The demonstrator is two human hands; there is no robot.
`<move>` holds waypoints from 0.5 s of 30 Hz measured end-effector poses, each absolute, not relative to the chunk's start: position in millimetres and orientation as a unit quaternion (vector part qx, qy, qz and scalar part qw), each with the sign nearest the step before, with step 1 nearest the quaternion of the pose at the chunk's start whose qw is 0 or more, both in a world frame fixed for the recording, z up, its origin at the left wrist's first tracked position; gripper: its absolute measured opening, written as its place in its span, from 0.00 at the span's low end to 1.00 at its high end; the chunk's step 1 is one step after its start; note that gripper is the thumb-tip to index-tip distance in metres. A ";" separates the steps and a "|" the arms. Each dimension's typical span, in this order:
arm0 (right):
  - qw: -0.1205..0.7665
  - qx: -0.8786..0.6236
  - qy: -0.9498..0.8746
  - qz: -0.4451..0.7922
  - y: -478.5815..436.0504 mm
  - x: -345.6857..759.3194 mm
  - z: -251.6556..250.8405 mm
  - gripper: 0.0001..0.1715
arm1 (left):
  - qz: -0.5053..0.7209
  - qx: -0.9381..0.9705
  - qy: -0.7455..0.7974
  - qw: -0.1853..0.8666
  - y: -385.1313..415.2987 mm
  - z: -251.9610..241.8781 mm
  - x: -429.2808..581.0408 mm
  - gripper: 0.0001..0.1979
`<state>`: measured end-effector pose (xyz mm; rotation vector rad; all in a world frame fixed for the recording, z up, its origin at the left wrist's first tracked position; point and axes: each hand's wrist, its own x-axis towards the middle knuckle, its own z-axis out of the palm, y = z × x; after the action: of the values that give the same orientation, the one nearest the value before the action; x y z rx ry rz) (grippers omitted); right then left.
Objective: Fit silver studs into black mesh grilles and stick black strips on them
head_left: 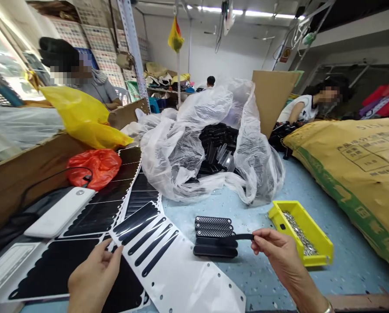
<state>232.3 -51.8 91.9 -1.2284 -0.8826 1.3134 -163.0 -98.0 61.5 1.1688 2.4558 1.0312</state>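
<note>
Blue table (259, 280), yellow bin (318, 260) (metal bits (300, 234) inside), black pieces (214, 234), translucent bag (261, 163)

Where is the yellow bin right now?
In the head view, the yellow bin sits on the blue table right of centre, between the right hand and the large sack.

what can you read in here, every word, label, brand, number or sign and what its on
"产品成分": seems to start the heading on the yellow sack; the larger letters above, the table below it and the characters on the green band are too blurred to read surely.
Red and yellow wall sign: too small to read.
White device: round mark, unreadable.
White box: print too faint to read.
</note>
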 end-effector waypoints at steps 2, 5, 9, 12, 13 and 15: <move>0.549 -0.521 -0.361 0.545 -52.5 236.1 86.9 0.15 | 0.352 0.407 0.842 0.037 -96.3 69.7 -141.2 0.19; 0.544 -0.515 -0.355 0.559 -51.5 234.6 80.7 0.18 | 0.422 0.483 0.755 0.134 -88.1 69.3 -94.5 0.17; 0.519 -0.499 -0.365 0.590 -44.7 224.6 71.6 0.16 | 0.404 0.571 0.667 0.257 -66.8 51.5 -41.3 0.14; 0.517 -0.492 -0.366 0.597 -36.0 217.4 63.4 0.16 | 0.396 0.574 0.657 0.287 -51.7 38.7 -23.1 0.14; 0.517 -0.491 -0.367 0.597 -32.9 215.6 60.7 0.16 | 0.391 0.573 0.659 0.292 -48.2 35.7 -20.2 0.14; 0.517 -0.491 -0.366 0.597 -27.1 212.9 55.9 0.16 | 0.376 0.576 0.664 0.292 -43.6 31.9 -16.6 0.14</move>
<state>212.9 -27.1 55.9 -1.1795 -0.8789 1.4336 -16.6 -43.6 31.9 1.5342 1.7706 1.0028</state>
